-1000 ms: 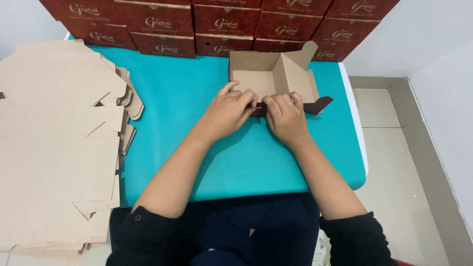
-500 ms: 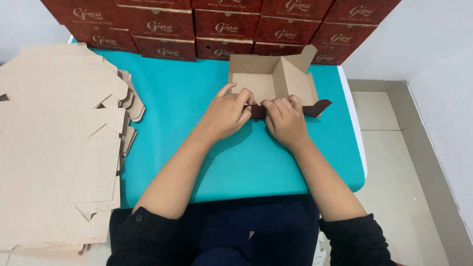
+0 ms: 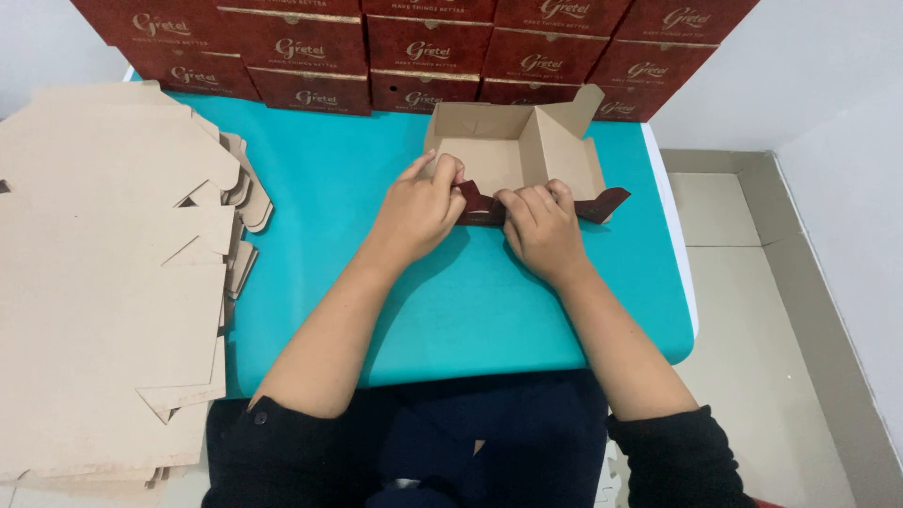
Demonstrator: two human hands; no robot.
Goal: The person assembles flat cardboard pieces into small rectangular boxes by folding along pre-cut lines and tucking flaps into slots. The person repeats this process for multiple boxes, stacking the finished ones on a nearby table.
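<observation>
Now, left hand [image 3: 419, 212]: fingers pinch the dark red flap [image 3: 480, 205] of the cardboard box [image 3: 513, 150].
Right hand [image 3: 544, 230]: fingers press that flap.
Table [image 3: 470, 310]: teal.

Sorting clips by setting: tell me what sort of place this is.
Probably a small packing workstation: a teal table, a pile of flat cardboard blanks, and finished dark red boxes stacked along the back.

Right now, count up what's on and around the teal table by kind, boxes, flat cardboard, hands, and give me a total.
Dark red finished boxes stacked at the back: about 11 in view
Half-folded box under the hands: 1
Pile of flat cardboard blanks: 1
Hands, left hand and right hand: 2
Total: about 15
</observation>
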